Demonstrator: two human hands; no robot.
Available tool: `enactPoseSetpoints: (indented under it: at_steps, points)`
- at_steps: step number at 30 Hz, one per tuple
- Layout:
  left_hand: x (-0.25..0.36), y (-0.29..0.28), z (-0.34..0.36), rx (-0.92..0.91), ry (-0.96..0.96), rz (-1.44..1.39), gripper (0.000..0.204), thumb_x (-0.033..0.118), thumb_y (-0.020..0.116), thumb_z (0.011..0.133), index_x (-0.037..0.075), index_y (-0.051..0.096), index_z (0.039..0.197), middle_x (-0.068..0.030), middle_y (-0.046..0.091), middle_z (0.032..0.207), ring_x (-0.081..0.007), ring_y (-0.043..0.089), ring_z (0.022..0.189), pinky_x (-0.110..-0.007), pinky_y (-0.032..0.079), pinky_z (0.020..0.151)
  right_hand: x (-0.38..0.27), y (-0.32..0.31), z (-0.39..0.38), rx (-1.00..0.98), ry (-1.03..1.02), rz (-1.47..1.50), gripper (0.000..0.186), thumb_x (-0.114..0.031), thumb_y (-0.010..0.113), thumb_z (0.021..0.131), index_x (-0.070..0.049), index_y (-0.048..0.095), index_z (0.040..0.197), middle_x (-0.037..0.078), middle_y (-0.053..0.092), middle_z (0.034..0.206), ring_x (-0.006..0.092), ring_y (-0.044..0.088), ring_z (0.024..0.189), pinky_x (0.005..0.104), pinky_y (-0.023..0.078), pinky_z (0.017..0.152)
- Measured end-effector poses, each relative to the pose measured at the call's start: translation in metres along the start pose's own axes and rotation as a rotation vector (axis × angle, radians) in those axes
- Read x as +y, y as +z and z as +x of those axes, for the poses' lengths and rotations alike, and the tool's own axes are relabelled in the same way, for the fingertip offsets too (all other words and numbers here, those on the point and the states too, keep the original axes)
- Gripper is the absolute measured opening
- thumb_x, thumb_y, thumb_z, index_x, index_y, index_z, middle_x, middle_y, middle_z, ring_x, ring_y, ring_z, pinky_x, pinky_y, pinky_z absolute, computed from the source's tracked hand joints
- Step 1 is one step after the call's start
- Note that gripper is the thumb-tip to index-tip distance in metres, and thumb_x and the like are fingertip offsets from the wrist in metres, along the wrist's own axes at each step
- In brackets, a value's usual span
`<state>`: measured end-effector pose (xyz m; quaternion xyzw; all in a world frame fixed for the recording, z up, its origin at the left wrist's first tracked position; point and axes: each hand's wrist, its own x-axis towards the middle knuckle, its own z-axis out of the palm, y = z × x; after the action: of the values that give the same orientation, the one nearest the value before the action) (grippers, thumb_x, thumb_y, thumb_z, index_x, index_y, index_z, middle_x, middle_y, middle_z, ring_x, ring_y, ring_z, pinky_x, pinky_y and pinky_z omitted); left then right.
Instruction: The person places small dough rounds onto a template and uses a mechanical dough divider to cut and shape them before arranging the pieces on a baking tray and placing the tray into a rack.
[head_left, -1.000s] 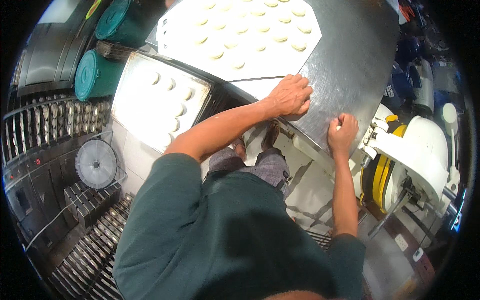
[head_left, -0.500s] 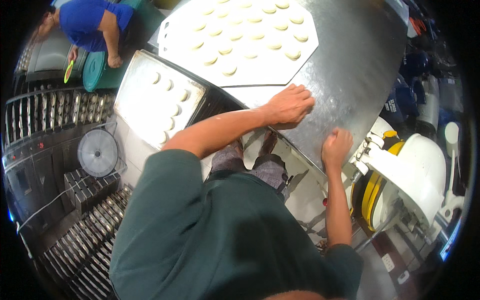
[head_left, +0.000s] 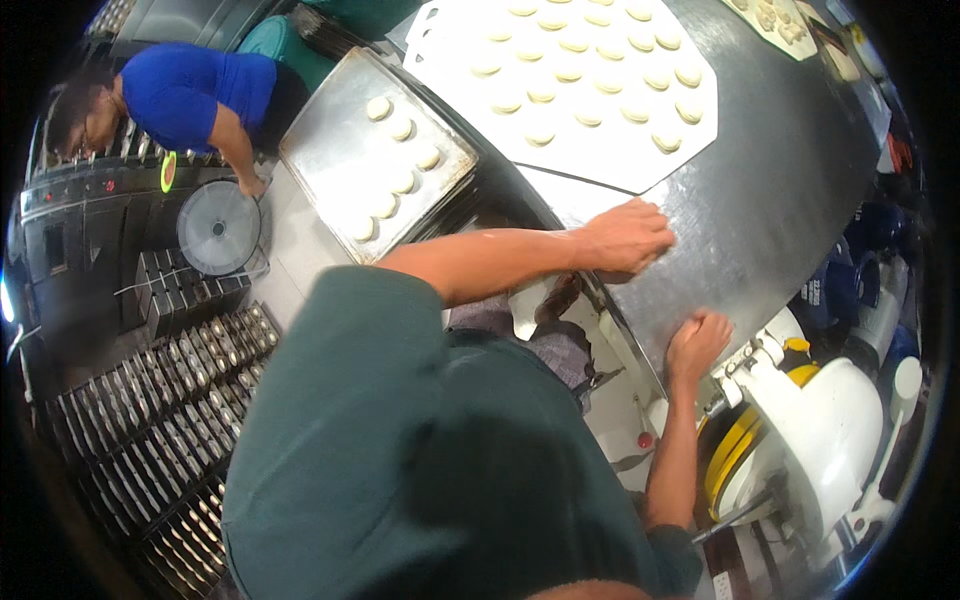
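Note:
My left hand (head_left: 625, 241) is over the metal tabletop (head_left: 790, 150), palm down with its fingers curled. Close to the table's front edge, my right hand (head_left: 698, 345) is also curled, like a loose fist. Whatever is under or inside either hand, if anything, is hidden. Beyond my left hand lies a white octagonal board (head_left: 630, 172) carrying several pale, flattened dough rounds (head_left: 589, 115). Left of the table, a metal baking tray (head_left: 330, 110) bears two rows of similar dough rounds (head_left: 402, 181).
A white machine (head_left: 835, 410) with yellow rings stands right of my right arm. Racks of stacked trays (head_left: 150, 420) fill the lower left. Near a grey round disc (head_left: 218, 228), another person in a blue shirt (head_left: 200, 90) bends over. Another board (head_left: 775, 25) with dough pieces sits at the far right.
The view has turned, shifting board, tray and table rightward in the picture. Both hands stay over the tabletop, still curled. The other person's hand is now by the grey disc.

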<state>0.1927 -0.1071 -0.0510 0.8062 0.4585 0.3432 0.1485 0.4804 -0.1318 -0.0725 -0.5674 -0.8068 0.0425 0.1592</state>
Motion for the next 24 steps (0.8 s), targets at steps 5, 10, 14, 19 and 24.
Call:
enactPoseSetpoints:
  at_steps: [5, 10, 14, 19, 24]
  points:
    - [0.009, 0.036, 0.035, -0.020, 0.040, 0.006, 0.015, 0.018, 0.068, 0.087, 0.010, 0.060, 0.097, -0.0098, 0.061, 0.086, -0.0288, 0.059, 0.086, -0.042, 0.047, 0.081, -0.026, 0.015, 0.075, 0.078, 0.060, 0.083, 0.013, -0.011, 0.059, 0.083, -0.004, 0.062, 0.095, 0.014, 0.063, 0.100, 0.0385, 0.055, 0.102, 0.0501, 0.041, 0.092]
    - [0.006, 0.045, -0.016, 0.071, -0.044, -0.163, 0.014, 0.017, 0.067, 0.089, 0.010, 0.060, 0.099, -0.0089, 0.061, 0.082, -0.0294, 0.060, 0.085, -0.043, 0.047, 0.079, -0.016, -0.004, -0.004, -0.133, -0.087, 0.267, 0.012, -0.011, 0.056, 0.085, -0.005, 0.061, 0.095, 0.016, 0.061, 0.098, 0.0389, 0.055, 0.100, 0.0497, 0.041, 0.090]
    - [-0.011, 0.006, -0.018, -0.053, -0.024, -0.029, 0.011, 0.015, 0.066, 0.089, 0.010, 0.060, 0.097, -0.0088, 0.063, 0.084, -0.0301, 0.059, 0.084, -0.043, 0.047, 0.077, 0.000, -0.014, -0.018, -0.083, -0.092, 0.016, 0.012, -0.008, 0.056, 0.083, -0.005, 0.060, 0.094, 0.017, 0.059, 0.096, 0.0386, 0.054, 0.098, 0.0500, 0.041, 0.089]
    - [0.002, 0.028, 0.039, -0.026, 0.019, -0.003, 0.010, 0.014, 0.067, 0.086, 0.010, 0.058, 0.088, -0.0084, 0.063, 0.082, -0.0295, 0.060, 0.083, -0.043, 0.047, 0.078, -0.017, 0.015, 0.071, 0.110, 0.012, 0.102, 0.013, -0.005, 0.057, 0.082, -0.004, 0.061, 0.095, 0.016, 0.061, 0.096, 0.0378, 0.055, 0.099, 0.0492, 0.041, 0.090]
    - [0.007, 0.041, 0.020, 0.048, 0.061, -0.078, 0.012, 0.014, 0.068, 0.086, 0.008, 0.059, 0.090, -0.0098, 0.064, 0.083, -0.0303, 0.060, 0.082, -0.043, 0.047, 0.080, -0.020, 0.015, 0.043, 0.054, 0.036, 0.258, 0.013, -0.008, 0.057, 0.082, -0.004, 0.061, 0.094, 0.015, 0.061, 0.096, 0.0376, 0.055, 0.100, 0.0508, 0.040, 0.091]
